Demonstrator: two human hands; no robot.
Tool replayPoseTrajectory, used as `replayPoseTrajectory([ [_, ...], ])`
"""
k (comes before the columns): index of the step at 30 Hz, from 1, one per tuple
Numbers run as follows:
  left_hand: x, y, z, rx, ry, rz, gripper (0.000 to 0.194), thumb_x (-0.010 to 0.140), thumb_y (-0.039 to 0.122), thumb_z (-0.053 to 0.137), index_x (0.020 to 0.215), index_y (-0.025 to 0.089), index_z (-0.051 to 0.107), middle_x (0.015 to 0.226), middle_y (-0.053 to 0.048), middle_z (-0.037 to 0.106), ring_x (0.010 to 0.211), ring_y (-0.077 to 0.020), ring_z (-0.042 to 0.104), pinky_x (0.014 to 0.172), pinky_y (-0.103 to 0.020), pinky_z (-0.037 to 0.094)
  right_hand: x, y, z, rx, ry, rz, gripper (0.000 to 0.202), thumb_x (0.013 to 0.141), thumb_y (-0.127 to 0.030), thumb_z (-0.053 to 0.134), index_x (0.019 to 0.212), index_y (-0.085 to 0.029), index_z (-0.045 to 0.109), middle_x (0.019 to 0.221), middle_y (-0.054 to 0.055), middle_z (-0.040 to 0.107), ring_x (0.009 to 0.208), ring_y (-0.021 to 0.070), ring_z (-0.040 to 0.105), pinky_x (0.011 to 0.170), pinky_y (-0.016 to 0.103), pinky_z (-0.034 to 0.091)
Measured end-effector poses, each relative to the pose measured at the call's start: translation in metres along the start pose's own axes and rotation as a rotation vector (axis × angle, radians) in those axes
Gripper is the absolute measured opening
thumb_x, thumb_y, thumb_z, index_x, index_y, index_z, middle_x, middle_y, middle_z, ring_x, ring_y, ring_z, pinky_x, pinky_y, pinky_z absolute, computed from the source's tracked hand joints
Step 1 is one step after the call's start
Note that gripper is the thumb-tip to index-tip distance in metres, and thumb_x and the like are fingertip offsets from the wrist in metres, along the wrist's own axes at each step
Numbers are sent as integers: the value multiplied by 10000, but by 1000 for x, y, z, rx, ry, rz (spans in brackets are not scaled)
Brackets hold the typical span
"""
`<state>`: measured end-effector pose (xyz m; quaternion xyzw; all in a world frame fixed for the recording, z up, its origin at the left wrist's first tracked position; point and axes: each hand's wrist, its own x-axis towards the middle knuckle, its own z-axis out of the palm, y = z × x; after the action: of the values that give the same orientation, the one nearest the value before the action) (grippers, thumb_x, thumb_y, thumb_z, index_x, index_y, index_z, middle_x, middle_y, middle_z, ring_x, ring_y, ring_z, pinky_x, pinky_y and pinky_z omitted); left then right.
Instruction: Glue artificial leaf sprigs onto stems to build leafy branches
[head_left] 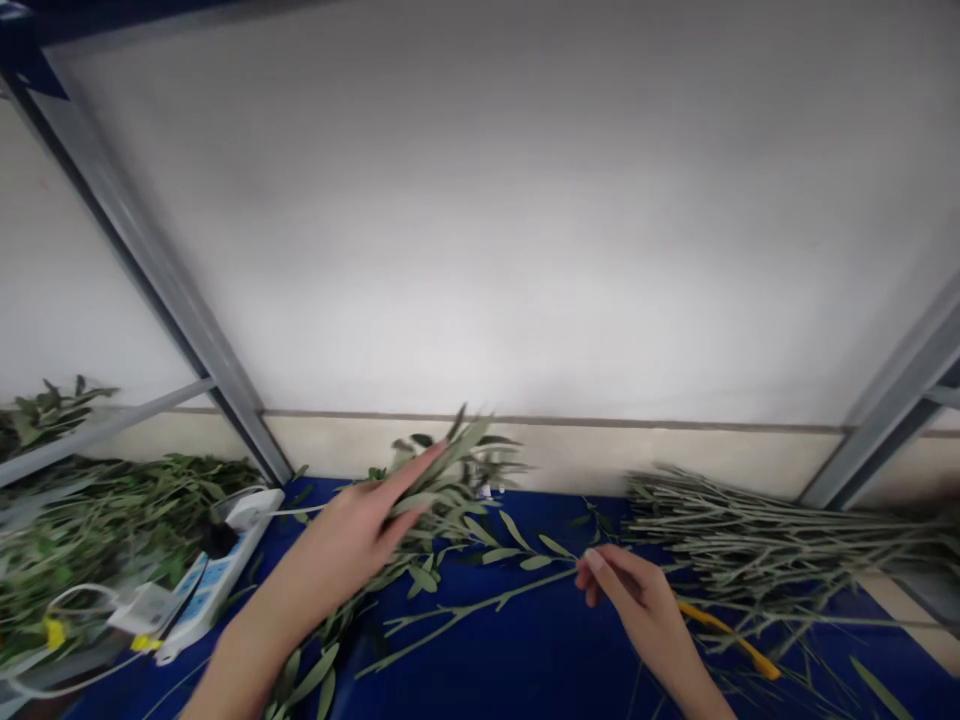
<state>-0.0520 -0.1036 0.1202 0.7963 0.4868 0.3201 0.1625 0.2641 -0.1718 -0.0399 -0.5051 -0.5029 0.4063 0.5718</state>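
Observation:
My left hand [375, 520] reaches over a pile of leafy sprigs [442, 500] with its fingers stretched out and the thumb apart. It touches the narrow grey-green leaves, which are blurred there. My right hand [634, 595] is closed in a pinch at the stem end of a small leafy sprig [525, 552], whose leaves point left. A bare forked stem [487, 604] lies below that sprig, its right end close to the right fingertips. Whether the fingers also grip this stem, I cannot tell.
Bare stems [735, 540] lie heaped at right, with a yellow-handled tool [739, 645] near them. A white power strip [217, 580] with cables lies at left, beside a large leafy heap [112, 510]. Metal posts [165, 270] flank the white back wall [510, 220] behind the blue table [480, 660].

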Motion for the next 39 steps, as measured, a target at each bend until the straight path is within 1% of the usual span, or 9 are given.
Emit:
replayPoseTrajectory([
  [5,67,24,53,-378,-203,109,687,905,418,737,1543,283,521,698,-19,682,460,-144,426,476,-239,315,49,-17,2,112,28,-3,678,833,-745,684,1256,-215,652,1082,118,768,731,213,689,565,302,512],
  [11,103,44,79,-813,-144,50,723,951,424,708,1599,293,415,817,-39,730,523,-108,402,520,-226,370,84,-28,-14,62,106,-23,548,830,-709,720,1032,-204,653,984,91,743,856,225,689,678,303,551],
  [18,104,32,112,-1274,63,-195,738,884,370,804,1542,296,477,821,-29,738,554,-94,512,483,-180,413,90,-34,-16,136,-40,-93,427,859,-617,749,986,-210,721,902,48,751,859,236,706,796,340,576],
  [22,89,12,129,-1373,-24,-298,832,859,351,824,1569,353,391,949,-47,781,744,-173,706,652,-261,581,91,-39,-30,5,-4,-157,371,932,-554,686,851,-192,687,816,39,708,822,223,669,781,322,548],
  [26,73,-3,143,-1386,-13,-333,588,804,272,867,1339,261,625,880,-42,770,909,-235,760,740,-278,607,91,-36,-37,-124,-50,-44,394,897,-549,717,1099,-216,666,909,61,747,841,249,711,780,349,569],
  [29,67,-4,154,-1438,29,-299,218,823,306,854,952,183,729,826,-46,730,992,-248,748,742,-247,594,87,-35,-29,-165,350,-224,458,830,-508,791,1135,-242,576,1071,101,730,861,243,727,751,370,596],
  [32,65,3,162,-1486,7,-254,203,838,341,837,843,176,719,788,-33,687,963,-239,739,711,-239,581,76,-45,-15,-455,760,-602,252,819,-380,805,897,-227,621,1051,105,691,903,235,682,761,355,570],
  [34,64,7,165,-1493,-18,-249,225,828,351,843,821,167,714,775,-31,673,891,-224,732,674,-236,565,69,-55,-6,-558,573,-625,107,891,-315,733,881,-224,679,889,58,697,741,182,648,710,312,544],
  [39,59,13,168,-1453,-144,-180,260,857,408,813,860,166,719,734,-26,670,707,-172,660,658,-259,537,70,-58,8,-433,70,-257,229,970,-405,650,1017,-202,746,773,38,746,578,165,625,545,276,471],
])
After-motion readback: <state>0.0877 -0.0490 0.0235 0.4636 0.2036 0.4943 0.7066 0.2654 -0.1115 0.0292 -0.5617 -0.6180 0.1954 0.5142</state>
